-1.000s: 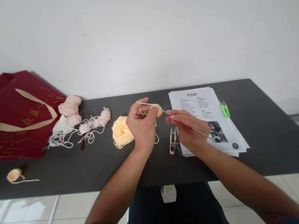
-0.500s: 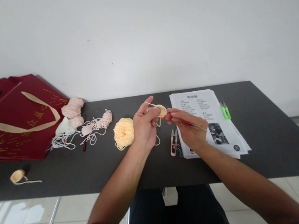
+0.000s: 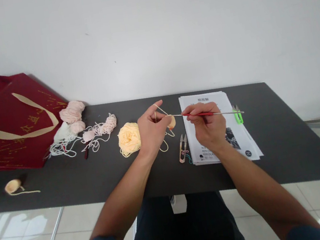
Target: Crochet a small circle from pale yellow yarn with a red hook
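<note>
My left hand (image 3: 154, 129) pinches a small pale-yellow crochet piece (image 3: 172, 123) between thumb and fingers. A strand of yellow yarn (image 3: 160, 109) runs up over its raised index finger. In my right hand (image 3: 209, 126) is a crochet hook (image 3: 204, 113) with a red grip, held like a pen and lying nearly level. The hook's thin metal tip reaches left to the crochet piece; whether it sits inside a stitch I cannot tell. Just left of my left hand rests a ball of yellow yarn (image 3: 129, 139).
Thread snips (image 3: 182, 149) lie beside printed sheets (image 3: 215, 159), with green snips (image 3: 237, 115) at the sheets' right edge. Pink yarn (image 3: 72, 111), white yarn (image 3: 63, 134) and a red gift bag (image 3: 10, 124) stand left. Another yellow crochet piece (image 3: 13, 186) lies far left on the dark table (image 3: 285, 136).
My right hand has moved right and turned, so the hook now lies nearly level and shows clearly. My left hand keeps its pinch on the crochet piece. The view has shifted slightly.
</note>
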The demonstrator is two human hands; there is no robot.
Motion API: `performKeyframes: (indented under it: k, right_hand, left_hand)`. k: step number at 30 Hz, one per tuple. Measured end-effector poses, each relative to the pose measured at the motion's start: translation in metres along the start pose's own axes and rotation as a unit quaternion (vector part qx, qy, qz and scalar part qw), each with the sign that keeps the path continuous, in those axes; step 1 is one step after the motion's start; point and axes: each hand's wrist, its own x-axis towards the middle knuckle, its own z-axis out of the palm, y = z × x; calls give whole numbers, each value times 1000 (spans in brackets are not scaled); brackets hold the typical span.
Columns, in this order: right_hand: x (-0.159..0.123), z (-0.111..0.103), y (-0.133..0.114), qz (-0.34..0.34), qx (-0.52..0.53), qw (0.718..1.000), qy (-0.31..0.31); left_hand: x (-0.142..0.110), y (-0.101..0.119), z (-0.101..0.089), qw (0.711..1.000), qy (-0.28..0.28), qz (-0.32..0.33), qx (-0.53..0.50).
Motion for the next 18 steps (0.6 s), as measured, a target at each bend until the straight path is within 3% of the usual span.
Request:
performKeyframes:
  k: [7,18]
  right_hand:
    - [-4,3,-7,49,-5,998,39]
    - [-6,3,-10,21,4,1000,17]
  left_hand:
    - [-7,-1,1,992,6,96,77]
    - [-5,3,-4,995,-28,62,68]
